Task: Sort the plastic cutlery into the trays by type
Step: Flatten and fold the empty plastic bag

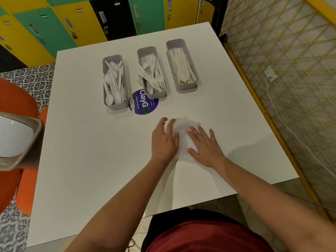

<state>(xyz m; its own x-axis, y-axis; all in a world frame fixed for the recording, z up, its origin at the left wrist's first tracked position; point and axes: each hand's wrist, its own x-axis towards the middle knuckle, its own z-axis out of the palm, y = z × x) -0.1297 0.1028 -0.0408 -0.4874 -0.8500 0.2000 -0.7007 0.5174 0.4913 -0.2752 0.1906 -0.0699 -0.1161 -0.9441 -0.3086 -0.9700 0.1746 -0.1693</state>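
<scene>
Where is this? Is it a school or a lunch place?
Probably a shared canteen or break room: coloured lockers line the wall, the white table carries a "Clean as you go" sticker, and trays hold plastic cutlery.

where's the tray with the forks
In the head view the fork tray is the middle of three, between the spoon tray and the knife tray, its near end overlapping the round blue sticker.

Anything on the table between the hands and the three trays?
Nothing solid. Both hands, left hand and right hand, rest on a white plastic bag; only a flat round sticker lies before the trays.
</scene>
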